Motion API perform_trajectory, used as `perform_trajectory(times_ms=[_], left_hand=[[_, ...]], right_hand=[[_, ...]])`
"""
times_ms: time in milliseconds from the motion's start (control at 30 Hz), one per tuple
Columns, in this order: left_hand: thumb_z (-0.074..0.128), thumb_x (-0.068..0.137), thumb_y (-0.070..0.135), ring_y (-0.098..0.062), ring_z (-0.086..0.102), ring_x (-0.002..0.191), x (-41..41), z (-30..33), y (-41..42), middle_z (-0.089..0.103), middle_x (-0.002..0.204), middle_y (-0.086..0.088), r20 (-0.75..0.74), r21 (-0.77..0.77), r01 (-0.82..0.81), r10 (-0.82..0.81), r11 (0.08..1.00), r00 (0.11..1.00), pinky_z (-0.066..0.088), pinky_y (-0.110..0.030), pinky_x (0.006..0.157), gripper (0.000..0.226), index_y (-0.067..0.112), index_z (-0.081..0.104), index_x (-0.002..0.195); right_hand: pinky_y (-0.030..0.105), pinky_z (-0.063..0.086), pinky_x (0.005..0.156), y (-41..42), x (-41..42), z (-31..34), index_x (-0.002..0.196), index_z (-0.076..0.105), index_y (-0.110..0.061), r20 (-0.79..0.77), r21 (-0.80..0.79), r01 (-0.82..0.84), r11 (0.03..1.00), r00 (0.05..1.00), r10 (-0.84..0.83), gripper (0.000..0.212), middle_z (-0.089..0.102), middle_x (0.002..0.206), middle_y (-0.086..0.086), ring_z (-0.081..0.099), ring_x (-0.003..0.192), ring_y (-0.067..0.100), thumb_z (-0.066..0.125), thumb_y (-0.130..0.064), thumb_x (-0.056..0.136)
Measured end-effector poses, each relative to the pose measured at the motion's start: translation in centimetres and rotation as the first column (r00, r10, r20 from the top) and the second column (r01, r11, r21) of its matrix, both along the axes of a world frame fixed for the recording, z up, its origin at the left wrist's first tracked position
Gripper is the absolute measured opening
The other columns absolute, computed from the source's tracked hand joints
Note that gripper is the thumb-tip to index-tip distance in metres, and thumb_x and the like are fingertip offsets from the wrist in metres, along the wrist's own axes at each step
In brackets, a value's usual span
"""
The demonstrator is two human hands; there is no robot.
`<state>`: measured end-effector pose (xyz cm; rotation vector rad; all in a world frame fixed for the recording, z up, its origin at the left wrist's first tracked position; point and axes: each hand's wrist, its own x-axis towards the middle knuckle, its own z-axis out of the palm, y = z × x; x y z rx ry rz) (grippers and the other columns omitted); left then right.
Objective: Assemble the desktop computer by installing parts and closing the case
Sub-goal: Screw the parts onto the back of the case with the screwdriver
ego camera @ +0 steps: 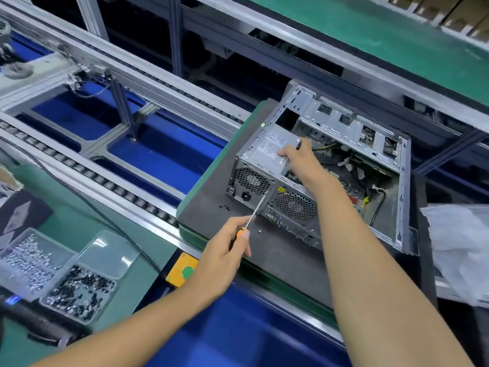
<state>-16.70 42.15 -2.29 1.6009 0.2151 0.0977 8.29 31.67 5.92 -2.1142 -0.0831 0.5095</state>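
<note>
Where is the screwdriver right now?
In the head view, the screwdriver is in the left hand, low centre, its tip against the computer case's rear panel beside the power supply fan.

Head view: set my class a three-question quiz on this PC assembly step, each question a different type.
1. True or false: the case is closed.
2. Which hand holds the screwdriver? A left B right
3. Fill in: the right hand rests on the ____.

Key: 1 false; 2 A; 3 power supply.
</note>
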Motion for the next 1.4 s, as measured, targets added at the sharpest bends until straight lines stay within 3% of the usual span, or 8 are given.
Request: perform_trajectory(times_ms=[100,267,467,767,867,1000,1133,1400], left_hand=[[0.042,0.104,0.048,-0.009,0.043,0.052,0.8,0.1,-0.1,0.063,0.08,-0.001,0.043,-0.028,-0.037,0.039,0.999,0.998,0.039,-0.021,0.05,0.028,0.049,0.055,0.13],[0.043,0.109,0.034,-0.01,0.043,0.051,1.8,0.1,-0.7,0.064,0.078,-0.002,0.031,-0.068,-0.038,0.041,0.997,0.999,0.037,-0.02,0.05,0.029,0.05,0.057,0.128],[0.042,0.11,0.031,-0.01,0.043,0.052,2.4,0.2,-1.3,0.062,0.076,0.001,0.001,-0.104,-0.05,0.05,0.993,0.999,0.037,-0.02,0.05,0.028,0.044,0.059,0.128],[0.042,0.11,0.028,-0.01,0.042,0.05,2.6,0.7,-1.7,0.061,0.073,0.002,-0.013,-0.124,-0.08,0.079,0.989,0.997,0.035,-0.019,0.049,0.029,0.039,0.06,0.129],[0.042,0.11,0.027,-0.01,0.043,0.05,2.6,1.0,-1.7,0.061,0.073,0.002,-0.013,-0.104,-0.087,0.086,0.991,0.996,0.037,-0.019,0.049,0.029,0.039,0.06,0.129],[0.042,0.11,0.025,-0.011,0.043,0.05,2.6,1.5,-1.7,0.06,0.072,0.002,-0.024,-0.107,-0.082,0.08,0.991,0.996,0.036,-0.019,0.049,0.028,0.036,0.061,0.127],[0.041,0.11,0.025,-0.012,0.044,0.052,2.5,2.0,-1.4,0.06,0.072,0.001,-0.027,-0.089,-0.072,0.07,0.993,0.997,0.037,-0.019,0.05,0.028,0.035,0.061,0.127],[0.043,0.11,0.025,-0.01,0.038,0.047,2.5,3.5,-0.8,0.058,0.067,0.003,-0.073,-0.205,-0.066,0.052,0.977,0.996,0.03,-0.014,0.041,0.026,0.03,0.064,0.124]], right_hand=[[0.036,0.034,0.059,0.0,0.1,-0.3,0.128,0.028,-0.021,0.032,-0.006,-0.003,1.0,0.999,0.003,0.046,0.044,0.078,0.002,0.042,0.065,0.016,0.057,-0.035,0.095],[0.034,0.032,0.055,0.0,0.1,0.0,0.128,0.03,-0.022,0.035,-0.009,0.007,1.0,0.999,-0.007,0.043,0.04,0.06,-0.006,0.037,0.047,0.01,0.055,-0.033,0.095],[0.035,0.032,0.058,0.0,0.1,-0.2,0.127,0.031,-0.022,0.056,-0.022,0.009,1.0,0.998,-0.008,0.043,0.042,0.058,-0.008,0.04,0.052,0.012,0.055,-0.035,0.093],[0.033,0.033,0.059,0.2,-0.4,0.3,0.127,0.032,-0.018,0.071,0.023,0.0,1.0,0.997,-0.001,0.041,0.045,0.073,-0.003,0.045,0.058,0.009,0.057,-0.03,0.096],[0.028,0.033,0.062,0.3,-0.4,0.5,0.124,0.03,-0.022,0.065,0.055,-0.007,0.998,0.998,0.003,0.037,0.053,0.09,-0.003,0.051,0.078,0.008,0.056,-0.025,0.098],[0.025,0.033,0.062,0.3,-0.5,0.7,0.124,0.03,-0.021,0.06,0.085,-0.007,0.996,0.998,0.002,0.036,0.05,0.085,-0.006,0.049,0.077,0.006,0.056,-0.022,0.099],[0.024,0.034,0.066,0.3,-0.5,0.5,0.127,0.031,-0.02,0.065,0.089,-0.014,0.996,0.998,0.008,0.039,0.056,0.1,-0.006,0.052,0.089,0.006,0.057,-0.023,0.098],[0.026,0.036,0.067,0.3,-0.6,0.6,0.128,0.032,-0.019,0.059,0.101,-0.012,0.995,0.998,0.006,0.041,0.058,0.104,-0.004,0.053,0.091,0.008,0.057,-0.023,0.097]])
